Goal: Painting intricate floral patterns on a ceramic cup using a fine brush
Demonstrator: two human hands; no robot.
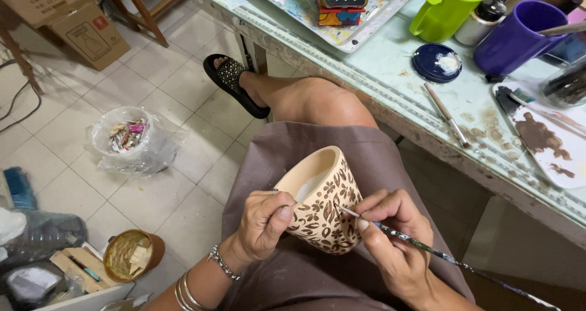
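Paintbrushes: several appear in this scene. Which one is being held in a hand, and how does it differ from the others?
The thin paintbrush in the right hand, its tip on the patterned pot. The other brush lies loose on the table, untouched.

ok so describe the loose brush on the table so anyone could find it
Start at the pale green table on the right and find the round dark blue lid with white paint on it. Just below it lies the loose paintbrush, slanting towards the table's near edge. Unlike the brush in the right hand, nobody holds it.
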